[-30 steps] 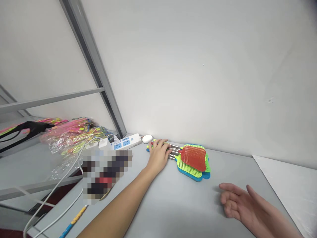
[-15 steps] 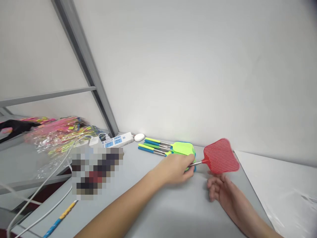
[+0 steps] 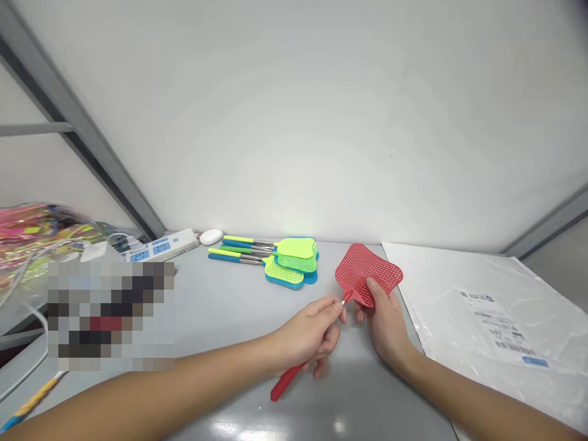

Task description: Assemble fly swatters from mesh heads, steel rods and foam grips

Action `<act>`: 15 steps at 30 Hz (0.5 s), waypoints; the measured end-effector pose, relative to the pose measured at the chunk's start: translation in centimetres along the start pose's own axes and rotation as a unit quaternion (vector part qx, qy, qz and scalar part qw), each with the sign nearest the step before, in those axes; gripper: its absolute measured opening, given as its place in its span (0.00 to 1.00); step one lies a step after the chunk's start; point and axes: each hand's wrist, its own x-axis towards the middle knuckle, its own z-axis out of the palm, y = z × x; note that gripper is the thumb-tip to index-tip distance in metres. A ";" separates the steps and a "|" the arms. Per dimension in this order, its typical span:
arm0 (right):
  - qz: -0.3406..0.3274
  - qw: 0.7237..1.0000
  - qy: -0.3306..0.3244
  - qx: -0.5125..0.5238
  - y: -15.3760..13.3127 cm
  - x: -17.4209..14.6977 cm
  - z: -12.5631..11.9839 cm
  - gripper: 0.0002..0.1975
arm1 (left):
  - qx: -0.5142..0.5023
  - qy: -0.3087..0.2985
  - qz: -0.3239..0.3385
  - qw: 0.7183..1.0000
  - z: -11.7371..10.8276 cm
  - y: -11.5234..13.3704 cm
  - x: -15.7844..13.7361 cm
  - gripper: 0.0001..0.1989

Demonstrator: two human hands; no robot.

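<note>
A red fly swatter (image 3: 354,264) with a mesh head and a metal shaft is held above the grey table by both hands. My left hand (image 3: 316,334) is closed around its shaft just below the head, and the red handle sticks out beneath the palm. With the thumb on top of the mesh and the fingers underneath, my right hand (image 3: 384,312) pinches the head's lower right part. Behind them lies a pile of several yellow, green and blue fly swatters (image 3: 296,248), heads to the right and handles to the left.
At the back left are a white power strip (image 3: 168,246) and a white rounded object (image 3: 212,237). Plastic-wrapped colourful goods (image 3: 41,236) sit at the far left beside a grey metal frame. A white plastic package (image 3: 459,312) with a label lies at right. One blurred patch hides part of the table.
The red swatter has come nearer, its handle now showing below my left hand. My right hand, free before, has taken hold of the mesh head. The view has shifted to the right.
</note>
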 end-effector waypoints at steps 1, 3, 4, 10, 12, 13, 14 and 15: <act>0.011 1.000 -0.018 -0.010 0.0 -0.2 0.2 0.22 | -0.034 0.003 0.002 0.999 0.2 -0.7 -0.5 0.15; 0.034 0.997 -0.055 -0.030 0.0 -0.3 0.3 0.23 | -0.074 0.008 0.007 0.997 0.2 -1.7 -1.2 0.15; 0.043 0.996 -0.074 -0.037 -0.1 -0.2 0.3 0.23 | -0.084 0.009 0.009 0.996 0.0 -2.0 -1.3 0.14; 0.091 0.982 -0.168 -0.003 -0.5 1.3 -0.5 0.21 | -0.126 0.012 0.021 0.992 -0.7 -2.3 -0.9 0.15; 0.101 0.977 -0.187 0.021 -0.6 1.7 -0.8 0.17 | -0.129 0.018 0.023 0.991 -0.7 -2.2 -0.8 0.15; 0.103 0.974 -0.201 0.032 -0.6 1.8 -0.9 0.15 | -0.130 0.016 0.022 0.991 -0.8 -2.2 -0.8 0.15; 0.105 0.970 -0.218 0.039 -0.7 2.0 -1.0 0.14 | -0.131 0.011 0.020 0.991 -0.8 -2.2 -0.8 0.15; 0.105 0.965 -0.236 0.044 -0.7 2.1 -1.1 0.14 | -0.134 0.003 0.016 0.991 -1.0 -2.2 -0.9 0.14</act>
